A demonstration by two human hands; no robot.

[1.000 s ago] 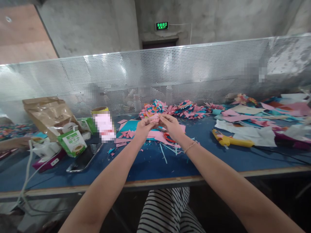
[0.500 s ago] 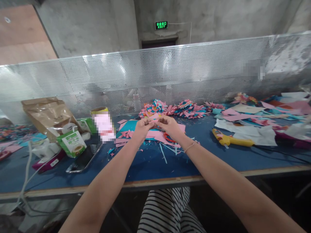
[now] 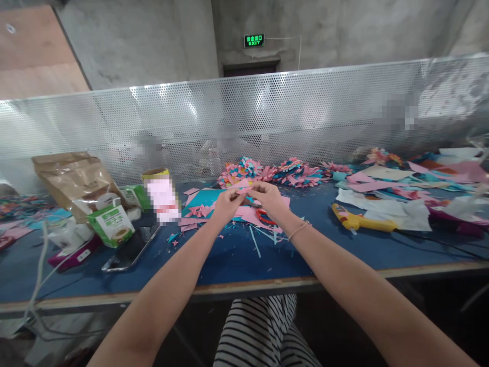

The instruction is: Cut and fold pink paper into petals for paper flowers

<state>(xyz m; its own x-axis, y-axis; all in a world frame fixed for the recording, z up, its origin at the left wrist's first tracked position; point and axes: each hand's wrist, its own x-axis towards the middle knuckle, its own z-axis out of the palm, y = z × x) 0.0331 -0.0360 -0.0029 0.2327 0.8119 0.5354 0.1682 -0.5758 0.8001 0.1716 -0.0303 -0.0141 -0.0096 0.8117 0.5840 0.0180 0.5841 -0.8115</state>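
My left hand [image 3: 228, 202] and my right hand [image 3: 267, 198] meet over the middle of the table, their fingertips pinched on a small piece of pink paper [image 3: 244, 190]. Fingers cover much of that piece, so its exact shape is hard to make out. Beneath and around my hands lie a blue paper sheet [image 3: 202, 197] and pink sheets [image 3: 250, 216]. Red-handled scissors [image 3: 264, 217] rest partly hidden beside my right wrist. Left of my left hand sits a cut pink paper flower [image 3: 200, 211]. Thin light-blue strips [image 3: 255, 241] are scattered nearer to me.
Paper flower clusters [image 3: 298, 172] stand behind my hands, before a perforated metal screen [image 3: 244, 117]. A yellow glue gun [image 3: 362, 222] lies right, near paper scraps [image 3: 382, 173]. To the left are a phone [image 3: 132, 250], a green-and-white carton [image 3: 111, 227] and a brown bag [image 3: 76, 183].
Both hands stay together in nearly the same spot while the fingers shift on the pink paper. A neighbour's arm at the far left has gone from view.
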